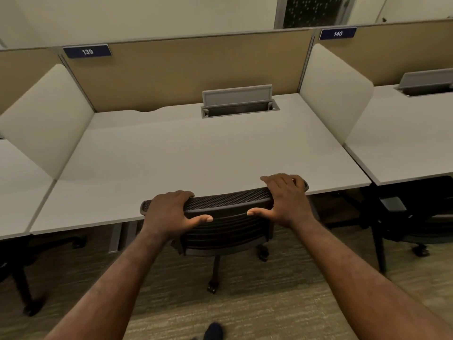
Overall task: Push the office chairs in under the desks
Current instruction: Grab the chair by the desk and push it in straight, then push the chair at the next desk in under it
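Both forearms bare to the bottom edge of frame; no sleeves visible. Left hand (169, 212) and right hand (286, 200) bare, no gloves or watch. One dark rounded shoe toe (213, 331) shows at the bottom edge.

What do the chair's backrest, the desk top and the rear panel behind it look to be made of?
Backrest: black mesh on what looks like a plastic frame; fine perforated weave shows along the top edge both hands grip.
Desk top: smooth, matte, pale grey, probably laminate; no grain visible.
Rear panel: tan, flat and dull, likely fabric-covered, though the weave is too blurred to confirm.
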`<state>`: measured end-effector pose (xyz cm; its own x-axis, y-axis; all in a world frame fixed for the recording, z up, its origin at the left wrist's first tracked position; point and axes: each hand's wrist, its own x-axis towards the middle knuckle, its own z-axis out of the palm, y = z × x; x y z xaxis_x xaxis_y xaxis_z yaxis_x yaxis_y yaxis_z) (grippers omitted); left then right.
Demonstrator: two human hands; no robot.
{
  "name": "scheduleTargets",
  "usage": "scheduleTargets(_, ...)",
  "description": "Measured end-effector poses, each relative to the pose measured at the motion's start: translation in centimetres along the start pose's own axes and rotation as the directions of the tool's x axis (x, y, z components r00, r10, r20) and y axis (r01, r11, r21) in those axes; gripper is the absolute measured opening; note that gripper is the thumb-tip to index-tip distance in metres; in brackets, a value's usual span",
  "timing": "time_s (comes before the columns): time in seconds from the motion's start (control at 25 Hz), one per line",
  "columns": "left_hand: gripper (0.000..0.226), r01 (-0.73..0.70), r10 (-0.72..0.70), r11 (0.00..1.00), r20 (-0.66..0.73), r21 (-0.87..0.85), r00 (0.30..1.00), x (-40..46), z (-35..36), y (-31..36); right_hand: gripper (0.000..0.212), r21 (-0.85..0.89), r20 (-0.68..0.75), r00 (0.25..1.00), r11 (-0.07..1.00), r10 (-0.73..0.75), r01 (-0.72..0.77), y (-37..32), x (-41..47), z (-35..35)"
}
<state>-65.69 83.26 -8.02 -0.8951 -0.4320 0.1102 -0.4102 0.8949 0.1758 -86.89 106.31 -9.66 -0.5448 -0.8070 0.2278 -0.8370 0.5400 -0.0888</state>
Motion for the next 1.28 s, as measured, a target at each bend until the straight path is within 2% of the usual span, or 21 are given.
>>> scheduleTargets(0.08, 0.1, -0.057, 0.056, 0.998, -0.009, -0.026, 0.998, 0.6, 0.1, 1.4, 0.108, 0.007, -0.053, 0.999, 1.0, 0.01, -0.009, 0.2, -1.0, 0.1)
scheduleTargets(0.2, 0.096, -0.167, 0.167, 0.984, -0.013, -0.064, 0.986, 2.2, 0.5, 3.9, 0.107, 0.033, -0.098, 0.99, 0.994, 0.105, -0.102, 0.6, -3.4, 0.5)
scheduleTargets(0.32, 0.092, -0.339, 0.336, 0.936, -0.042, -0.1, 0.941, 4.1, 1.2, 7.2, 0.105, 0.011, -0.089, 0.976, 0.98, 0.199, -0.199, 1.6, -7.1, 1.0)
scheduleTargets(0.44, 0.088, -0.504, 0.511, 0.848, 0.003, -0.161, 0.859, 6.2, 2.0, 11.3, 0.102, -0.042, -0.08, 0.938, 0.939, 0.337, -0.341, 3.4, -11.1, 0.9)
scheduleTargets(0.68, 0.082, -0.733, 0.754, 0.646, 0.026, -0.212, 0.657, 7.8, 4.9, 21.6, 0.102, -0.056, -0.139, 0.792, 0.794, 0.594, -0.605, 7.0, -19.8, 0.5)
scheduleTargets(0.8, 0.08, -0.794, 0.826, 0.559, 0.07, -0.239, 0.56, 7.4, 7.4, 28.0, 0.102, -0.026, -0.167, 0.715, 0.722, 0.679, -0.691, 10.3, -23.7, 0.1)
scheduleTargets(0.96, 0.084, -0.816, 0.857, 0.515, 0.151, -0.263, 0.493, 6.4, 11.3, 37.9, 0.101, -0.002, -0.169, 0.624, 0.633, 0.763, -0.775, 17.1, -30.2, -1.0)
scheduleTargets(1.16, 0.089, -0.806, 0.86, 0.508, 0.223, -0.304, 0.458, 5.3, 14.9, 51.0, 0.099, -0.008, -0.174, 0.528, 0.535, 0.832, -0.845, 26.3, -40.3, -3.7)
scheduleTargets(1.28, 0.088, -0.809, 0.873, 0.488, 0.181, -0.329, 0.453, 5.1, 15.6, 57.6, 0.099, -0.025, -0.187, 0.497, 0.502, 0.847, -0.865, 31.4, -44.6, -6.0)
